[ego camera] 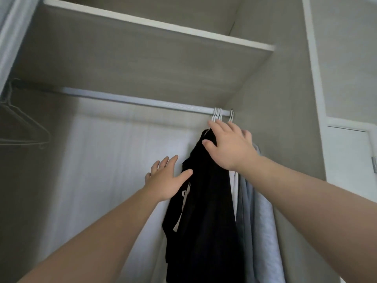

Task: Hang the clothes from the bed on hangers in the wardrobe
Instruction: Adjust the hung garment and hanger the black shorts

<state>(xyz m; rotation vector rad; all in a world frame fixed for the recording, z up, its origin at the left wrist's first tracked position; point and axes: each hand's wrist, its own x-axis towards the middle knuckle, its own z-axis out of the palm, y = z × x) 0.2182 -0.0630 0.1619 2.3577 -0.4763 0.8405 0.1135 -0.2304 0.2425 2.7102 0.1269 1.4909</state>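
**Both hands up at the black garment on the rail**

Your right hand (228, 146) lies flat on the top of the black garment (204, 221). Its fingers are straight and a little spread, its thumb is on the dark cloth, and its fingertips are just below the white hanger hooks (217, 114). Your left hand (167, 178) is lower and to the left, with the fingers spread wide. Its thumb touches the garment's left edge, and it grips nothing.

The black garment hangs at the right end of the wardrobe rail (132, 100), with a pale drawstring (182, 207) dangling down its front. Just beside it on the right hang pale grey clothes (257, 211). The hooks sit bunched together, with 1 more just to their right. 1 bare hanger (22, 123) hangs at the far left end of the rail. A shelf (142, 58) spans above.
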